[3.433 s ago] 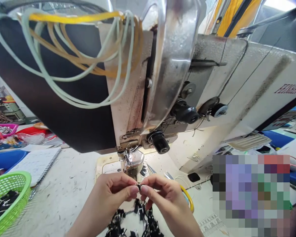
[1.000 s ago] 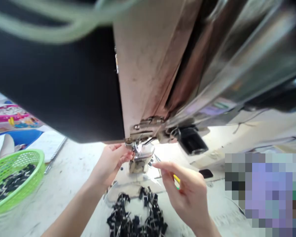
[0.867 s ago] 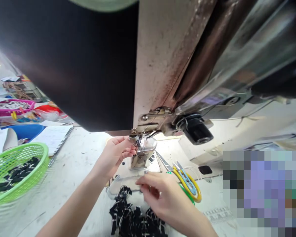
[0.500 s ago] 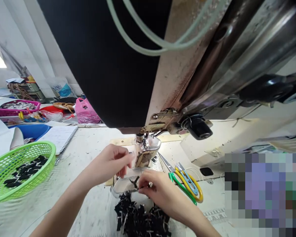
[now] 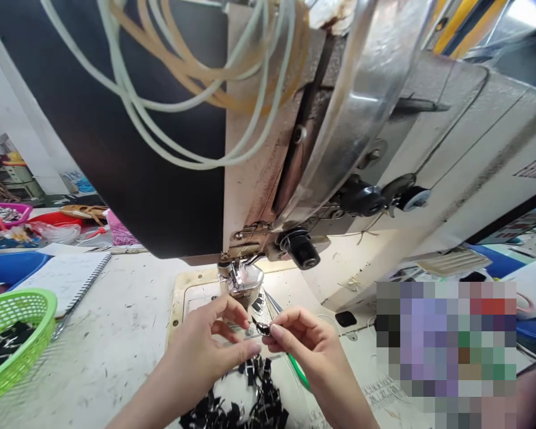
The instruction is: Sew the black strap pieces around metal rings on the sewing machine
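Observation:
Between the thumb and fingertips of my right hand [image 5: 301, 348] is a small black strap piece with a metal ring [image 5: 263, 328]. My left hand [image 5: 208, 348] is beside it on the left, its thumb and fingers curved and apart, with nothing visible in them. Below both hands is a pile of similar black pieces with metal parts [image 5: 236, 411], partly hidden by my left hand. The sewing machine's presser foot area [image 5: 239, 277] is just beyond my fingertips. Green-handled scissors [image 5: 300, 372] lie mostly hidden behind my right hand.
The sewing machine head [image 5: 250, 196] with loose tubes [image 5: 205, 161] fills the space above. On the left are a green basket [image 5: 36, 298] of black pieces and a spiral notebook [image 5: 67, 277]. A ruler scale [image 5: 382, 396] runs along the table at right.
My right hand has lifted the black piece from over the pile toward the machine. My left hand has come down closer to it. The camera view has shifted right and up.

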Available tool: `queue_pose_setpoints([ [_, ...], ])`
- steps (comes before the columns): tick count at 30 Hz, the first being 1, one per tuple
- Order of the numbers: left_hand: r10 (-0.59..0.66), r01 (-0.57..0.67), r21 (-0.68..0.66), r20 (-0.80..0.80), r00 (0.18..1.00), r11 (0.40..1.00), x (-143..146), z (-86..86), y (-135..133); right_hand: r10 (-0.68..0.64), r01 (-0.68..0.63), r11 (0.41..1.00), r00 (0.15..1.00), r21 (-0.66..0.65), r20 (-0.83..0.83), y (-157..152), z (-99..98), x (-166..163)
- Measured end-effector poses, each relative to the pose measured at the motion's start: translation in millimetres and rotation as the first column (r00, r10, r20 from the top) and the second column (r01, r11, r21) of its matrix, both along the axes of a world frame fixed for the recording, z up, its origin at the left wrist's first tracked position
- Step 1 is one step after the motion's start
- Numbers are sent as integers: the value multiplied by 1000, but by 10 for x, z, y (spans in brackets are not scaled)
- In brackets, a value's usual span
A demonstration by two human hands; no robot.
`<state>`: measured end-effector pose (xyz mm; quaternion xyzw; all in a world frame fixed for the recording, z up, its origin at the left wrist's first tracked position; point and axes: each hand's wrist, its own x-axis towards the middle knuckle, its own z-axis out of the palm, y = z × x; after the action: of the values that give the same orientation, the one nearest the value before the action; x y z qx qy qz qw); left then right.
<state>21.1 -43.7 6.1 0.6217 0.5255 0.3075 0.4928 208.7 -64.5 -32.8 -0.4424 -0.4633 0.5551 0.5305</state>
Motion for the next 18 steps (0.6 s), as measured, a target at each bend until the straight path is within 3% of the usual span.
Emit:
queue_pose_setpoints([
  [5, 8, 15, -108, 211, 977, 994, 118, -24, -38, -104, 105, 994, 994, 33, -17, -75, 31, -101],
  [8, 5, 29, -104, 313, 950, 994, 142, -44, -35, -106, 107, 993, 994, 44, -36, -78, -7, -143],
  [13, -42, 56, -33, 334, 942, 998, 97, -64, -20, -41, 46, 997, 995, 61, -92, -48, -36, -148],
  [18, -42, 62, -55, 309, 950, 997, 50, -58, 19, -135, 144, 987, 982, 67, -133, -69, 21, -133],
])
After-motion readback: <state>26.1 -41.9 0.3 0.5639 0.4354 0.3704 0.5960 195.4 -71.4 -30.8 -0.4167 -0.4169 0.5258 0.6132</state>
